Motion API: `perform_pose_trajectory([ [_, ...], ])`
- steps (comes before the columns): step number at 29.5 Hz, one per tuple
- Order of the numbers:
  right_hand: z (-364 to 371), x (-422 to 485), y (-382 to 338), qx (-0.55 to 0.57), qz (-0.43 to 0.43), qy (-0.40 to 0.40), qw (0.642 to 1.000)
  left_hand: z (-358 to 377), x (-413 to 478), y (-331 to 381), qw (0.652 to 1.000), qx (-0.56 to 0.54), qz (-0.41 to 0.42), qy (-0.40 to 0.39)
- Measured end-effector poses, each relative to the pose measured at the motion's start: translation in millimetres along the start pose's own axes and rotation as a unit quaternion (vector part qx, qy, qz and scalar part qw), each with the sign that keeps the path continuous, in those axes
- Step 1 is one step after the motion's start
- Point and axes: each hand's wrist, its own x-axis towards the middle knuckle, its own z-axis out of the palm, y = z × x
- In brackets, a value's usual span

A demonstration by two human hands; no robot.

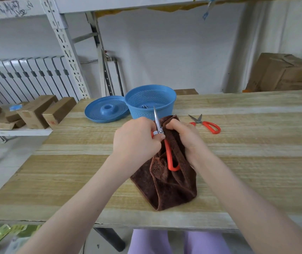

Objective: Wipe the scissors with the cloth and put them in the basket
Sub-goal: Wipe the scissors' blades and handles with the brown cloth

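Soft, limp cloth [164,186] on desk [256,162] in front of basket [146,112], right grip [185,138] clutching its top. Left grip [137,138] pinches scissors [157,123] at pivot: light, stiff, slick, sharp, so best held by the orange loops.

A pale wooden table [238,147] is stretching across the middle of the view. A blue perforated lid [106,111] is lying flat on it at ten o'clock, its raised hub facing up. Further out at nine o'clock, small cardboard boxes [36,110] are sitting on a low white shelf [16,132], with a white radiator [23,77] standing behind them. A slotted metal upright [67,52] is rising between ten and eleven o'clock. A large cardboard box [284,72] is resting at two o'clock. Purple trousers [152,242] are showing at six o'clock, below the table's edge.
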Motion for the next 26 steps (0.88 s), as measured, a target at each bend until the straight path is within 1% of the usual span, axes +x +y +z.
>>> perform_pose_trajectory([
  [4, 3, 5, -5, 0.028, 0.008, 0.026, 0.999, 0, 0, -1, 1.0, 0.008, 0.0, 0.004],
  [10, 4, -1, 5, 0.007, 0.008, -0.006, 1.0, 0, 1, -7, 1.0, -0.002, -0.01, -0.005],
  [15, 5, 6, 4, 0.023, -0.019, 0.015, 0.999, -1, 1, -8, 1.0, 0.01, -0.001, 0.009],
  [17, 2, 6, 4, 0.03, -0.017, 0.004, 0.999, -3, 1, -10, 1.0, 0.009, 0.004, 0.007],
  [19, -4, 6, 4, 0.051, -0.007, 0.007, 0.999, -7, 0, -16, 1.0, 0.005, 0.001, -0.005],
  [22, -24, 14, 1, 0.075, -0.011, 0.067, 0.995, -15, 1, -32, 1.0, -0.014, -0.008, -0.024],
  [24, -33, 17, -7, 0.12, -0.011, 0.058, 0.991, -22, 4, -42, 0.999, -0.021, -0.008, -0.043],
  [25, -33, 19, -11, 0.13, -0.03, 0.042, 0.99, -24, 5, -45, 0.998, -0.017, -0.002, -0.056],
  [26, -32, 21, -14, 0.104, -0.068, 0.028, 0.992, -25, 6, -46, 0.998, -0.011, 0.006, -0.067],
])
